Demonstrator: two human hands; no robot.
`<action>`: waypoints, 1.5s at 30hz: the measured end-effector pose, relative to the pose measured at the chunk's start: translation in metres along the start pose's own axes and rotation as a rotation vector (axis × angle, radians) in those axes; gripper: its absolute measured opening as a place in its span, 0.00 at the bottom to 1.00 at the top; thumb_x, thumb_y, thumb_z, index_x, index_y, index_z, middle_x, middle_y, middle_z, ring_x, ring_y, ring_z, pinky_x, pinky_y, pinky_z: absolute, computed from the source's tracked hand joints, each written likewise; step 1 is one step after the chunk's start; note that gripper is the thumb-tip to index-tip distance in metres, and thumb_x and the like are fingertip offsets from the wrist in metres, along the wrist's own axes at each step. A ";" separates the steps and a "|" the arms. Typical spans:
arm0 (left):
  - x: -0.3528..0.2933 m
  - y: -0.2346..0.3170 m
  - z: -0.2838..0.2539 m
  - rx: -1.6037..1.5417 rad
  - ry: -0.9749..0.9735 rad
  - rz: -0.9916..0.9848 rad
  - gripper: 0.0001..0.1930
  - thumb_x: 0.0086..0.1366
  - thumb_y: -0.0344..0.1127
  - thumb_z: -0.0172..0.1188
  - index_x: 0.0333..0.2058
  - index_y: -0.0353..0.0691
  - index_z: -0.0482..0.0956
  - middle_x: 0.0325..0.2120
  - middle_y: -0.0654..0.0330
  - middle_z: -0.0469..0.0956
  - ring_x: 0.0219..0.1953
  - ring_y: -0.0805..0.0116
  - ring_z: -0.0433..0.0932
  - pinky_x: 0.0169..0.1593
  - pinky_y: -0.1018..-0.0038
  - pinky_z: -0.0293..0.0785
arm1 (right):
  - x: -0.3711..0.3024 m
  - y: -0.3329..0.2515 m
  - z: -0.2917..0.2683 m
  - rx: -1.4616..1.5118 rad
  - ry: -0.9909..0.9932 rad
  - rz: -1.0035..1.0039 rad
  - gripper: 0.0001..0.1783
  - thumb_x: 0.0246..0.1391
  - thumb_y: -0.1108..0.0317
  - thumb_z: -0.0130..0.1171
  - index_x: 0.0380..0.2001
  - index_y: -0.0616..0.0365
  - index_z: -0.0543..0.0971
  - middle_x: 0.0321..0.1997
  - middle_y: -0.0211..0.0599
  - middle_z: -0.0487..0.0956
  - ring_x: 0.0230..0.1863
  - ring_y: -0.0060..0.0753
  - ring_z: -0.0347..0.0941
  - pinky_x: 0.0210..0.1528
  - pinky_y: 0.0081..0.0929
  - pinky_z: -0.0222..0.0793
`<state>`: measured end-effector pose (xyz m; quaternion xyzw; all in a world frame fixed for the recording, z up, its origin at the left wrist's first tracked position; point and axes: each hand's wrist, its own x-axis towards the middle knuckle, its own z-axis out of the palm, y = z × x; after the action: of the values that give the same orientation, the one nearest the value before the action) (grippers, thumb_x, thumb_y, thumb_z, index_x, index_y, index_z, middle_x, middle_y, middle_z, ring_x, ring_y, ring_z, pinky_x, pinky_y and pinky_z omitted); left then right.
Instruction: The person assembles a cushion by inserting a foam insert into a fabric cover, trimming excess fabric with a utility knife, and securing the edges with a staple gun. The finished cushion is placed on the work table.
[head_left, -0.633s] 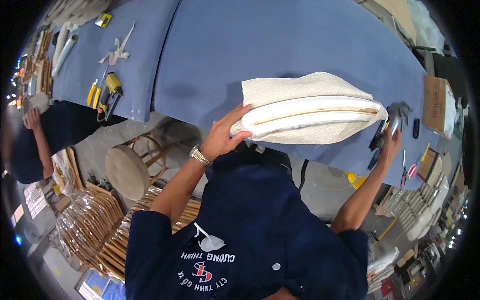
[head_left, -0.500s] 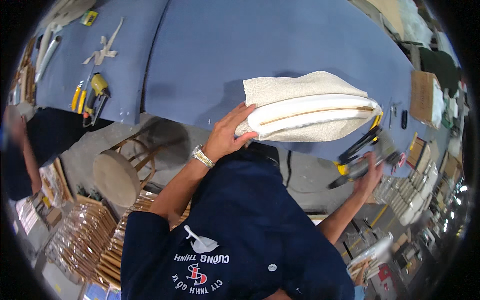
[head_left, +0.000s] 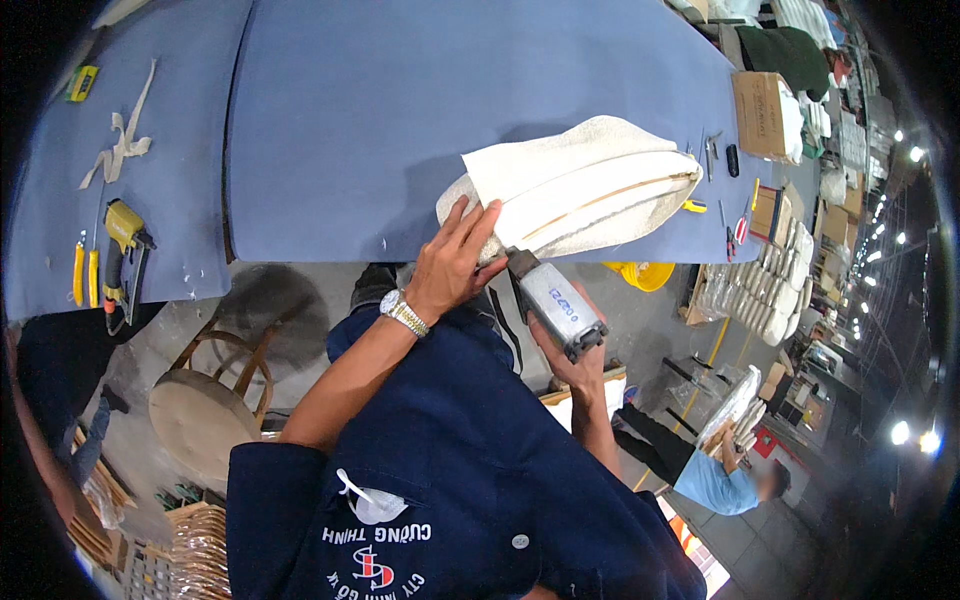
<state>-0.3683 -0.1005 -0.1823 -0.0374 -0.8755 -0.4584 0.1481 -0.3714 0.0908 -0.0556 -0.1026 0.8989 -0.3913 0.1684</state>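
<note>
A padded, curved chair part (head_left: 600, 205) lies on the blue table near its front edge. White padding and a thin wooden strip show along it, and loose beige fabric (head_left: 610, 135) stands up on its far side. My left hand (head_left: 450, 262) grips the left end, fingers over the fabric and thumb beneath. My right hand (head_left: 568, 362) is wrapped round a grey pneumatic staple gun (head_left: 558, 305). Its nose is at the near side of the part, close to my left thumb; whether it touches is unclear. The gun's body hides most of my right fingers.
On the left table (head_left: 180, 80) lie a yellow staple gun (head_left: 124, 225), yellow-handled tools (head_left: 78, 275) and a cloth strip (head_left: 125, 145). A round stool (head_left: 200, 420) stands left. Right are a cardboard box (head_left: 765, 115) and a yellow bucket (head_left: 650, 275). A person (head_left: 715, 480) is farther right.
My right hand has brought the staple gun from the far right over to the left end of the padded part. The part has tilted a little under my left hand. The view has swung right.
</note>
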 end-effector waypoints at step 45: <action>0.021 0.016 -0.022 -0.119 -0.261 -0.102 0.49 0.51 0.17 0.64 0.72 0.41 0.55 0.61 0.42 0.69 0.65 0.28 0.62 0.65 0.49 0.70 | -0.004 -0.009 0.019 0.128 0.109 -0.066 0.21 0.42 0.73 0.68 0.43 0.58 0.78 0.37 0.45 0.81 0.38 0.52 0.81 0.40 0.35 0.76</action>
<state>-0.3800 -0.1105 -0.1521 -0.0607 -0.8593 -0.5078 0.0072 -0.3599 0.0737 -0.0598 -0.0997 0.8761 -0.4581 0.1126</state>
